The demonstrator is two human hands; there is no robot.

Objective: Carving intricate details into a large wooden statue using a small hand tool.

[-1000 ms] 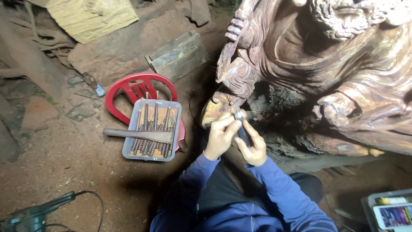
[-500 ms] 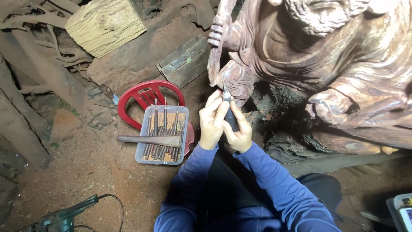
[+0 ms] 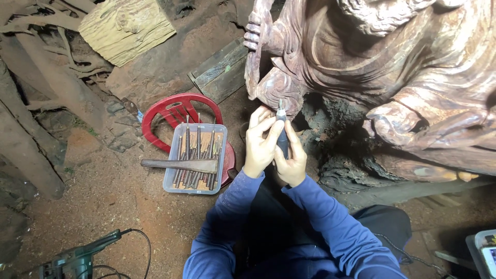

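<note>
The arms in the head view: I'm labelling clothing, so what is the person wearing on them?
Both arms are covered by long blue sleeves that end at the wrists. The left hand and right hand are bare: no gloves, rings or watch show.

By my left knee on the dirt floor [image 3: 119,206], a tray of chisels [image 3: 196,157] bears a mallet [image 3: 181,165]; a red stool [image 3: 175,111] lies behind, a green drill [image 3: 77,258] nearer me.

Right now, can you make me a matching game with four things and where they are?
Things:
1. carving tool
2. mallet
3. stool
4. drill

Places:
A. lying across the tray of chisels
B. on the dirt floor, bottom left
C. held in both hands, tip at the wooden statue
D. under the tray, red

Pairs: 1-C, 2-A, 3-D, 4-B
</note>
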